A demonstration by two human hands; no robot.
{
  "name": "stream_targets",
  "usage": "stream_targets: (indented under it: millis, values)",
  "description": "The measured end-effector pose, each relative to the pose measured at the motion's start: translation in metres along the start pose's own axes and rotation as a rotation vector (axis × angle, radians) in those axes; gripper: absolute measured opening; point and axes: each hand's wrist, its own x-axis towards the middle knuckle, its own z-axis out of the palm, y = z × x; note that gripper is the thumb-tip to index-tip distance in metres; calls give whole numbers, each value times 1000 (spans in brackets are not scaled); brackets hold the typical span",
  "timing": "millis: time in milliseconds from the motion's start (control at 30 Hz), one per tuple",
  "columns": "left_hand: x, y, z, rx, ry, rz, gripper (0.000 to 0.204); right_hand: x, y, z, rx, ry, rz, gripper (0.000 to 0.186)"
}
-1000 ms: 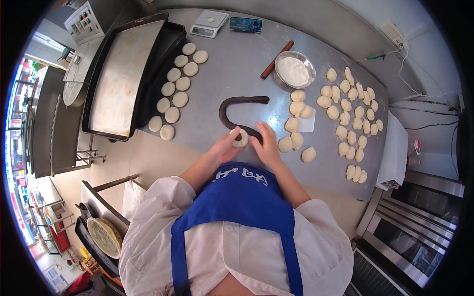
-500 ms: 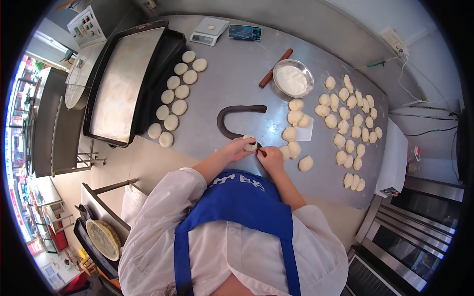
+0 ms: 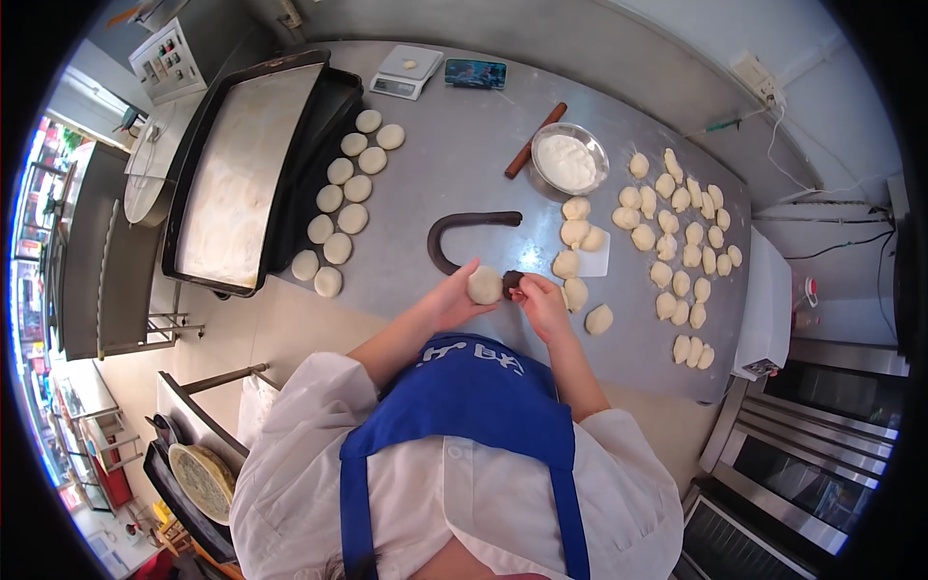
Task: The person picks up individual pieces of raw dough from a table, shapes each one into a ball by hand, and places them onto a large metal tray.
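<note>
Near the table's front edge, my left hand [image 3: 454,298] holds a smooth, round, pale dough piece [image 3: 485,286], its fingers curled around the underside. Just to the right of it, my right hand [image 3: 541,304] pinches a small dark lump of filling [image 3: 511,283]. The lump sits close against the dough's right side; I cannot tell whether they touch. Beyond both hands lies a long dark rope of filling [image 3: 440,240], bent like a hook. Beside my right hand, larger pale dough pieces [image 3: 575,294] run in a line, some of them by a white scraper [image 3: 594,255].
Flattened round cakes [image 3: 354,218] stand in rows at left, beside stacked baking trays [image 3: 242,174]. A scale [image 3: 408,70], a phone [image 3: 475,73], a rolling pin [image 3: 535,141] and a bowl of flour [image 3: 567,161] are farther back. Many dough pieces [image 3: 691,255] cover the right side.
The dough in my left hand now shows a smooth round face, where dark filling showed at it before. My right hand has risen slightly, and a dark lump is now visible in its fingers.
</note>
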Motion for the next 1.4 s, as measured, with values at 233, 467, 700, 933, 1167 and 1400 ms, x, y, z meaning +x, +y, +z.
stream_targets:
  millis: [233,467,700,933,1167,1400]
  values:
    - [-46,10,-47,-28,55,142,48,18,-55,57,732,194,166,36]
    - [-84,27,-43,-112,49,309,41,22,-58,89,618,-132,118,47]
    - [-108,23,-27,-124,45,218,38,10,-61,80,605,318,202,47]
    - [-92,19,4,7,-11,383,38,14,-47,86,564,-178,-64,35]
    - [-66,16,20,-71,-162,253,40,-15,-35,91,-1025,-228,-870,48]
    - [-18,-2,-36,-213,72,113,33,1,32,-32,-1437,15,-504,23]
